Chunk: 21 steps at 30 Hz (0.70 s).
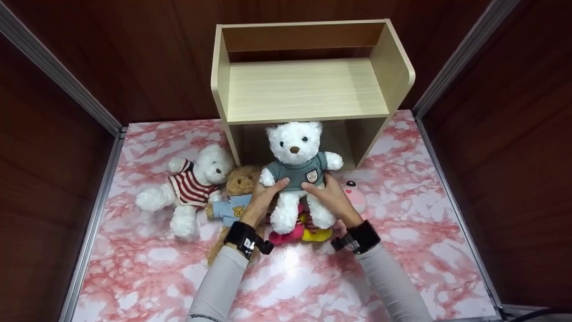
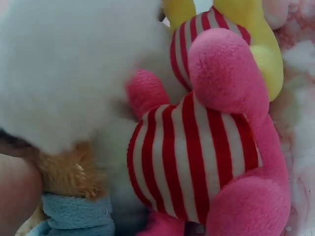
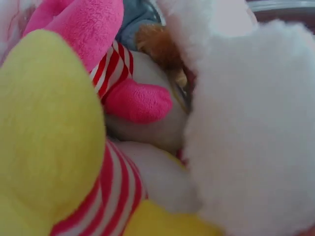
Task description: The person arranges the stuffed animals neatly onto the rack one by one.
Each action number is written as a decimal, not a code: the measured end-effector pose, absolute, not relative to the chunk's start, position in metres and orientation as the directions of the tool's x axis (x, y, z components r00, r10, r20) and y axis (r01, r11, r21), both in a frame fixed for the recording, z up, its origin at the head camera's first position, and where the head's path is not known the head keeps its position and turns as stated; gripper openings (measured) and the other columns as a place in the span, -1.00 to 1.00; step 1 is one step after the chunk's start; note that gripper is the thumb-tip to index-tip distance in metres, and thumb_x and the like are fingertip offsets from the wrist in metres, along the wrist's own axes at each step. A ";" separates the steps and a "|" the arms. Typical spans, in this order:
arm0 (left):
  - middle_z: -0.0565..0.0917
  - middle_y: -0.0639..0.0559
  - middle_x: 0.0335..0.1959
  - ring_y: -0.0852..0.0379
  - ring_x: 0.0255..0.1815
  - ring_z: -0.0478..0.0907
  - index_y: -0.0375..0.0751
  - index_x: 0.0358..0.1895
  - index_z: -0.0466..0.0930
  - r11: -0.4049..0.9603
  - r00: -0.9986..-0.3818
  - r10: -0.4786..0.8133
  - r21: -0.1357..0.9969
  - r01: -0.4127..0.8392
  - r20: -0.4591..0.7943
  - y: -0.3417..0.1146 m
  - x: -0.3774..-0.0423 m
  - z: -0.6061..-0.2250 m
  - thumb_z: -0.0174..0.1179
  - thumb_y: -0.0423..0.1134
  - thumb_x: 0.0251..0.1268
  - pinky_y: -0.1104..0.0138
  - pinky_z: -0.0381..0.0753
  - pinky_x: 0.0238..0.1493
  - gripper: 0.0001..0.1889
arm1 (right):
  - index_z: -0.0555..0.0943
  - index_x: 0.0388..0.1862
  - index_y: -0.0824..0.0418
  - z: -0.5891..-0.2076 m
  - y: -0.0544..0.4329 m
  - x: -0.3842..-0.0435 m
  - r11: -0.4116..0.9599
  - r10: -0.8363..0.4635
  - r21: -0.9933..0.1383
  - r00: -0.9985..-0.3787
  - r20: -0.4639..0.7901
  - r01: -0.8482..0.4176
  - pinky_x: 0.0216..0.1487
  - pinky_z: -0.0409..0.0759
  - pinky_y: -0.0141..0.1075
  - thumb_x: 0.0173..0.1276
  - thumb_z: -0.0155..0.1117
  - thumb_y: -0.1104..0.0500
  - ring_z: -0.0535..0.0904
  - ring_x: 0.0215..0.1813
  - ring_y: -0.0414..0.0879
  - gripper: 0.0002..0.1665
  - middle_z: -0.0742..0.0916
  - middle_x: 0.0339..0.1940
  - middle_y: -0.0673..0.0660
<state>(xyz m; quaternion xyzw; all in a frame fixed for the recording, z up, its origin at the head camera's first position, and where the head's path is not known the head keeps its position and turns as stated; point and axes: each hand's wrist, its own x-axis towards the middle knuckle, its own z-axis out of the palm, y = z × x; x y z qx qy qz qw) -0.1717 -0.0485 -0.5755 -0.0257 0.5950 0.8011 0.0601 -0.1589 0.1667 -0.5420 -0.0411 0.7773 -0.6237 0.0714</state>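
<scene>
The table [image 1: 433,268] is flat, with pink and white swirls. On it stands a shelf [image 1: 308,89] that looks like pale wood, smooth and hard, with rounded front corners. The white bear in the green shirt [image 1: 296,169] is held up in front of the shelf's lower space; I cannot tell if its head is inside. I think it is light, squashy and hard to break. The fluff should not be slippery, but the arms and legs may flop. The tummy looks like the best place to hold, one hand on each side.

The bear in the striped sweater [image 1: 192,188] is white and curly too, and lies at the left. Beside it is a brown bear [image 1: 233,208] with a blue top. Under the held bear's legs are a pink toy [image 2: 197,162] and a yellow toy [image 3: 49,123], both smooth and plush, with red and white stripes. A round pink toy [image 1: 356,199] peeks out by the right hand [image 1: 333,194].

That hand and the left hand [image 1: 265,198] hold the bear's sides, thumbs in front; the other fingers are mostly hidden. Smallest are its badge [image 1: 312,175] and brown nose [image 1: 294,150], which looks hard.
</scene>
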 end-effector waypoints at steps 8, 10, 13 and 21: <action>0.60 -0.09 0.25 0.00 0.25 0.55 -0.21 0.35 0.45 -0.305 -0.971 0.199 0.933 -0.189 -0.132 -0.050 -0.172 -0.580 0.48 -0.21 0.25 0.18 0.45 0.38 -0.37 | 0.36 0.49 0.30 -0.550 0.159 -0.165 0.191 -0.101 -0.981 -0.993 -0.060 0.040 0.47 0.36 -0.11 0.37 0.48 0.02 0.51 0.36 0.07 -0.16 0.61 0.35 0.25; 0.60 -0.10 0.24 0.00 0.24 0.54 -0.23 0.32 0.46 -0.289 -0.969 0.211 0.938 -0.191 -0.132 -0.049 -0.172 -0.581 0.49 -0.22 0.24 0.17 0.45 0.38 -0.39 | 0.39 0.46 0.31 -0.553 0.160 -0.166 0.193 -0.067 -0.980 -0.996 -0.066 0.052 0.46 0.36 -0.11 0.37 0.48 0.03 0.51 0.34 0.08 -0.19 0.62 0.32 0.27; 0.58 -0.11 0.28 -0.01 0.28 0.52 -0.24 0.34 0.46 -0.222 -0.966 0.210 0.955 -0.199 -0.152 -0.046 -0.171 -0.583 0.49 -0.12 0.25 0.17 0.43 0.41 -0.35 | 0.42 0.42 0.34 -0.555 0.162 -0.168 0.186 -0.039 -0.980 -0.996 -0.074 0.065 0.46 0.32 -0.12 0.39 0.46 0.05 0.50 0.33 0.10 -0.25 0.63 0.29 0.29; 0.28 -0.24 0.58 -0.09 0.59 0.19 -0.31 0.60 0.16 0.026 -0.955 0.264 0.990 -0.136 -0.138 -0.045 -0.170 -0.589 0.10 0.15 0.55 0.12 0.12 0.59 -0.20 | 0.32 0.46 0.45 -0.532 0.177 -0.179 0.150 0.003 -0.980 -0.991 -0.134 0.133 0.58 0.16 -0.07 0.48 0.35 0.15 0.41 0.43 0.18 -0.27 0.54 0.38 0.39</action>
